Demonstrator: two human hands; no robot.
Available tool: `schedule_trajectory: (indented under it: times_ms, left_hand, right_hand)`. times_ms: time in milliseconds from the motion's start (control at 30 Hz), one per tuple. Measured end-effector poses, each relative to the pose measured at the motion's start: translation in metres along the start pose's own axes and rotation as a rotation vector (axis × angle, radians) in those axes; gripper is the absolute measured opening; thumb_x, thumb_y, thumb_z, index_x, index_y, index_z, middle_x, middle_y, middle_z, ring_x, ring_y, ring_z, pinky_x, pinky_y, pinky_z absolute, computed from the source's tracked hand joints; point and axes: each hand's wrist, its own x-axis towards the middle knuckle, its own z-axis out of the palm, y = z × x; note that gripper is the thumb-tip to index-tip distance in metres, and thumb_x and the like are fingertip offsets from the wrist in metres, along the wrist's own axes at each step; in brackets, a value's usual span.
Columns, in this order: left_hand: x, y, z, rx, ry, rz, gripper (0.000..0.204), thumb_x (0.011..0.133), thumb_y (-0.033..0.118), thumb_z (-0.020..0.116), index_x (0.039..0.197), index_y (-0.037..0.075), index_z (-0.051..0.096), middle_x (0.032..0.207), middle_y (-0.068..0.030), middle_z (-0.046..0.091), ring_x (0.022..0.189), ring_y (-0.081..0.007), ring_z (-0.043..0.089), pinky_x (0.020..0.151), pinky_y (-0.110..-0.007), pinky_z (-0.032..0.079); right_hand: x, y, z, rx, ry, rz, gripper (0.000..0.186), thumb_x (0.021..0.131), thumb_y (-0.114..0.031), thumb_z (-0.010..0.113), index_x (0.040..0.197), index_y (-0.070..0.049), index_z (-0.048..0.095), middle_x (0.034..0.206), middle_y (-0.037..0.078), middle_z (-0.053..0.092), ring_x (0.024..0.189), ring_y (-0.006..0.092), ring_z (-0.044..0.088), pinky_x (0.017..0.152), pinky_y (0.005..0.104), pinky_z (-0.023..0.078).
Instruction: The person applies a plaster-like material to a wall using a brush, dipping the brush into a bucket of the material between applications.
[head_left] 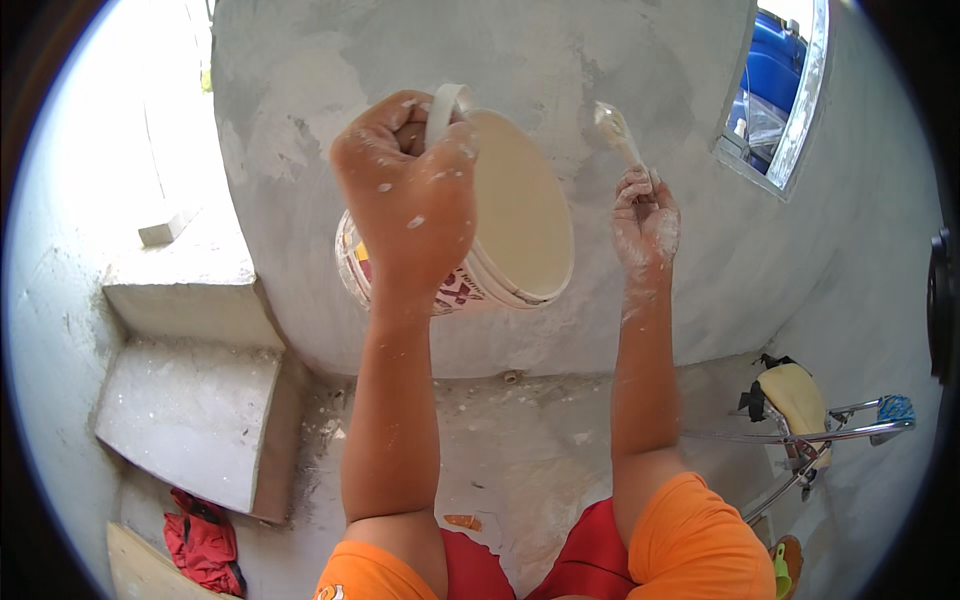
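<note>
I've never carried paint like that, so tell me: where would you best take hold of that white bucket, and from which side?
By its white handle, from above. The bucket hangs tilted from that strap, and the left hand is fisted around it at the top. Its wide, smooth wall gives a single hand little purchase, and the open mouth faces the grey wall, so the handle looks the safest place.

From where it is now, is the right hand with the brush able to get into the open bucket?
Probably yes. The bucket, held up by its handle in the left hand, is tilted with its open mouth facing the right hand. The brush is just beside the rim, and nothing lies between them.
</note>
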Motion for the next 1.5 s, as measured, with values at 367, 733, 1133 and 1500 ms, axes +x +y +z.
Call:
schedule_trajectory:
  times_ms: [367, 733, 1133, 1500]
  left_hand:
    - [0.004, 0.007, -0.017, 0.053, -0.041, -0.152, 0.007, 0.068, 0.001, 0.055, 0.065, -0.005, 0.055, 0.058, 0.0011, 0.047, 0.057, -0.0051, 0.037, 0.051, -0.025, 0.03]
    - [0.001, 0.027, -0.004, 0.074, -0.057, -0.07, 0.004, 0.073, -0.003, 0.058, 0.069, -0.005, 0.059, 0.06, 0.0015, 0.053, 0.056, -0.0036, 0.042, 0.054, -0.022, 0.032]
    - [0.012, 0.027, 0.043, 0.06, 0.129, 0.056, 0.01, 0.074, -0.001, 0.054, 0.07, -0.006, 0.061, 0.063, -0.0058, 0.057, 0.058, -0.0103, 0.051, 0.061, -0.024, 0.04]
    - [-0.003, 0.033, 0.049, 0.047, 0.228, 0.003, 0.011, 0.074, -0.002, 0.053, 0.064, 0.0, 0.055, 0.06, -0.0044, 0.051, 0.059, -0.0116, 0.047, 0.064, -0.027, 0.041]
  right_hand:
    - [-0.008, 0.05, 0.048, -0.158, -0.21, -0.156, 0.017, 0.095, -0.006, 0.063, 0.104, 0.006, 0.056, 0.092, 0.016, 0.061, 0.082, 0.0226, 0.063, 0.067, 0.0255, 0.058]
    - [0.048, 0.028, 0.059, -0.61, -0.098, -1.068, 0.023, 0.097, -0.008, 0.063, 0.105, 0.013, 0.061, 0.108, 0.018, 0.066, 0.096, 0.0295, 0.069, 0.09, 0.0332, 0.06]
    - [0.049, 0.003, 0.032, -1.146, -0.246, -0.988, 0.013, 0.083, -0.008, 0.066, 0.081, 0.005, 0.069, 0.087, 0.016, 0.07, 0.075, 0.0334, 0.067, 0.071, 0.0365, 0.054]
    - [0.058, -0.002, 0.055, -1.442, 0.015, -0.706, 0.02, 0.083, -0.015, 0.065, 0.077, 0.004, 0.066, 0.068, 0.012, 0.066, 0.06, 0.0268, 0.06, 0.066, 0.036, 0.05]
